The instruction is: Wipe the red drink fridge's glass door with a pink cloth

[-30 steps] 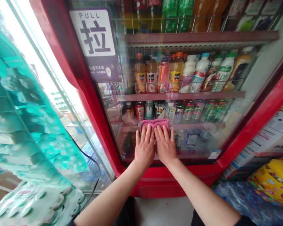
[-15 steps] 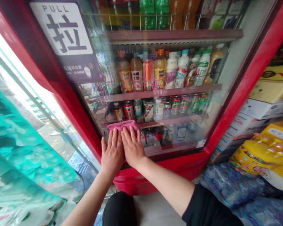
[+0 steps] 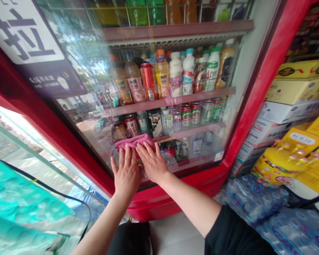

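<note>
A folded pink cloth (image 3: 134, 141) lies against the lower part of the glass door (image 3: 95, 148) of a red drinks fridge. My left hand (image 3: 126, 173) is flat on the cloth, fingers stretched out and its thumb side toward my other hand. Beside it, my right hand (image 3: 152, 159) also presses the cloth to the glass, its fingers extended and slightly spread. The fingertips of both hands rest on the cloth's lower part. Behind the glass near the cloth stand a red can (image 3: 132, 125) and several small bottles.
The red door frame (image 3: 87, 159) runs along the left. Stacked cartons (image 3: 284, 109), a yellow tub (image 3: 276, 166) and wrapped water bottles (image 3: 255, 198) stand at the right. Turquoise sheeting (image 3: 23, 194) and a dark cable (image 3: 69, 198) are at the lower left.
The view has turned, so the fridge and its contents sit further left. Against the shelves behind the glass, both hands and the cloth appear slightly further right. The hands stay flat on the cloth.
</note>
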{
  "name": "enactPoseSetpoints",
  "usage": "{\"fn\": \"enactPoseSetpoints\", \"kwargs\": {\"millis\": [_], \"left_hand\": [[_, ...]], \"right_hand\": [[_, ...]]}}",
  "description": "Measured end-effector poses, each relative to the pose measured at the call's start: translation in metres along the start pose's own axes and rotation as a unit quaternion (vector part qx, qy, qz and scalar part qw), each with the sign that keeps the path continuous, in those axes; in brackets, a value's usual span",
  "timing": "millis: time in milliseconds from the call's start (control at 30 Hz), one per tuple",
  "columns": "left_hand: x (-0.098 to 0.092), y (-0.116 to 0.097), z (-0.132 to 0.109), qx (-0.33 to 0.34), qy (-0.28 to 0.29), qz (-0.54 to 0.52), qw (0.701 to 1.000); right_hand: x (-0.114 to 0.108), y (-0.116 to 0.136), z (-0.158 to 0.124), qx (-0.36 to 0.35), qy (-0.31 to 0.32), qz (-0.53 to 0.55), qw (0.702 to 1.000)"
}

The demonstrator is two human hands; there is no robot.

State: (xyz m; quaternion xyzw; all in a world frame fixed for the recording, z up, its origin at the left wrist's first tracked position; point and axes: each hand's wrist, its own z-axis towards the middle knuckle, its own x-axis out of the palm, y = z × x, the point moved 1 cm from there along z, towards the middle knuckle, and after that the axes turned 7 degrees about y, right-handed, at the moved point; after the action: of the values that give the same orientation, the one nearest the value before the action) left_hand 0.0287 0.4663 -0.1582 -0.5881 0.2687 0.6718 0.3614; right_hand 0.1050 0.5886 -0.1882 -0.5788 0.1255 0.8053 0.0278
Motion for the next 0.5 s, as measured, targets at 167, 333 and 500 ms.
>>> {"fn": "enactPoseSetpoints", "kwargs": {"millis": [167,333,500], "left_hand": [[0.007,-0.032,0.009,0.024,-0.017,0.01,1.0],[0.014,-0.065,0.021,0.048,-0.033,0.006,0.998],[0.018,-0.1,0.032,0.069,-0.032,-0.009,0.997]], "right_hand": [[-0.009,-0.03,-0.014,0.013,0.001,-0.014,1.0],[-0.021,-0.063,-0.03,0.036,0.0,-0.022,0.999],[-0.031,-0.094,-0.047,0.064,-0.001,-0.04,0.997]]}}
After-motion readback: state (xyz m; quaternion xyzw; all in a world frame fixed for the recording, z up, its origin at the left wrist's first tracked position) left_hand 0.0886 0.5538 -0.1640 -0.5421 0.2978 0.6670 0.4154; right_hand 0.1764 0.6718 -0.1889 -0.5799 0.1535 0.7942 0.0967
